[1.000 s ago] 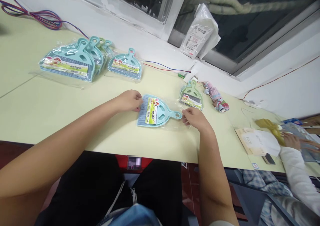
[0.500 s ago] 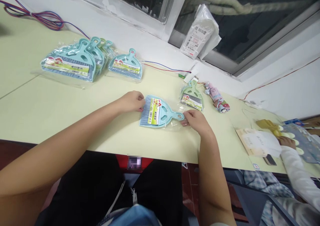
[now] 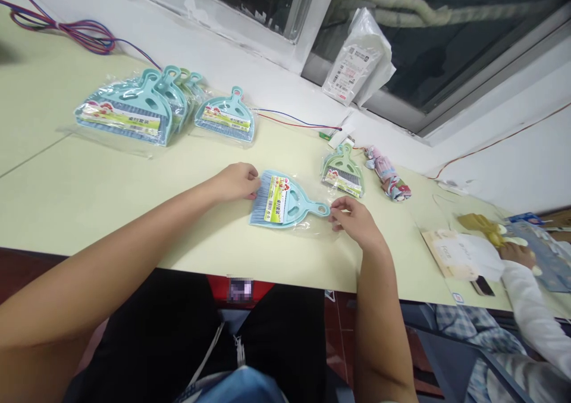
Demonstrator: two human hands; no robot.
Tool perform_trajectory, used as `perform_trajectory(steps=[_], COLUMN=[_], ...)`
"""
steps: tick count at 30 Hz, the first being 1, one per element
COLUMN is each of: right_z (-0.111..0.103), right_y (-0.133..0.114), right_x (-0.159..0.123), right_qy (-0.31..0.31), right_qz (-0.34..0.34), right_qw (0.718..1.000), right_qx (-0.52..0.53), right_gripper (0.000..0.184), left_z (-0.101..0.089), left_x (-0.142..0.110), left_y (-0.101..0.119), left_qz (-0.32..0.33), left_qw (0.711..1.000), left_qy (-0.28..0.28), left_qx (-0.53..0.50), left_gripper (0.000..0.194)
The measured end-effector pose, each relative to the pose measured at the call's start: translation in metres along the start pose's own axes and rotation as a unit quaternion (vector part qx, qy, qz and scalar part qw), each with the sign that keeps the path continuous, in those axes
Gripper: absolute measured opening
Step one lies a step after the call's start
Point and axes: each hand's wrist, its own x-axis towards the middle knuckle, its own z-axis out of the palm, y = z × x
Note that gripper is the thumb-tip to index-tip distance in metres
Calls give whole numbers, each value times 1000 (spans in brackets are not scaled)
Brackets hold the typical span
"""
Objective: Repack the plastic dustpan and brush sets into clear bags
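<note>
A small blue dustpan-and-brush set [image 3: 285, 202] in a clear plastic bag lies flat on the pale yellow table [image 3: 89, 189], handle pointing right. My left hand [image 3: 236, 181] has its fingers curled on the bag's left edge, at the brush bristles. My right hand [image 3: 354, 220] pinches the bag's open right end just past the handle ring.
A stack of bagged blue sets [image 3: 129, 109] and a single one [image 3: 226, 116] lie at the back left. A green set [image 3: 342, 170] and a folded cloth [image 3: 387, 174] lie to the right. Wires [image 3: 66, 31] run along the wall. Another person's hand [image 3: 513, 251] works at far right.
My right hand has shifted slightly right and down along the bag's end; the blue set sits a little further right. The other person's hand has moved.
</note>
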Motion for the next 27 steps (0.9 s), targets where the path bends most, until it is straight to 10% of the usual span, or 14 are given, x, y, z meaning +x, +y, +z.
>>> perform_trajectory(steps=[27], right_z=[19], right_y=[-12], right_x=[-1], right_qy=[-52], right_qz=[101], right_qw=[978], right_qx=[176], right_gripper=[25], left_z=[-9], left_x=[4], left_y=[-12], left_qz=[14], left_qw=[996], left_qy=[39], left_qx=[-74], left_gripper=[45])
